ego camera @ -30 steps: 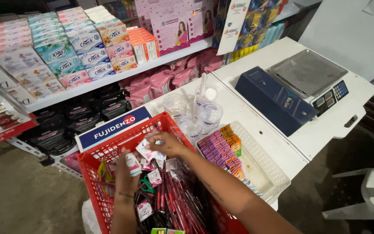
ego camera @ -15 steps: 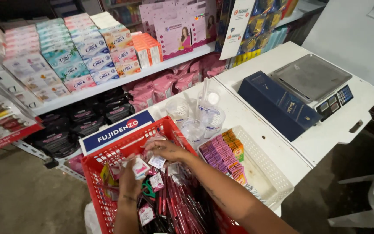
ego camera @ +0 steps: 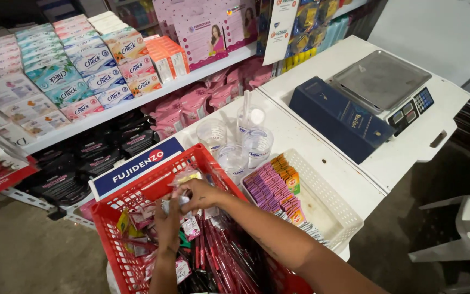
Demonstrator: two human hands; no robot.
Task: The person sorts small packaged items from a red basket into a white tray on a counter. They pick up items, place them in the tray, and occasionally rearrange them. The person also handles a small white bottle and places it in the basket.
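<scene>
Now both hands meet over the red basket (ego camera: 137, 228): the left hand (ego camera: 168, 224) and right hand (ego camera: 198, 194) have closed in since a moment ago, fingers pinching one small sachet (ego camera: 176, 203) between them, where before each held its own packet apart. Pens and more sachets fill the basket below. Beyond, on the white bench (ego camera: 322, 141), stand a white tray (ego camera: 327, 212) of pink packets, clear cups (ego camera: 234, 158), a blue box (ego camera: 338, 117) and a scale (ego camera: 382, 81). Shelves (ego camera: 137, 100) of boxed goods line the far wall.

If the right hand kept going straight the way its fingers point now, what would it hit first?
The right hand points left across the red basket, fingertips already meeting the left hand around a small packet. Going on, it would likely press into that packet and the left hand's fingers first; depth is hard to judge.
</scene>
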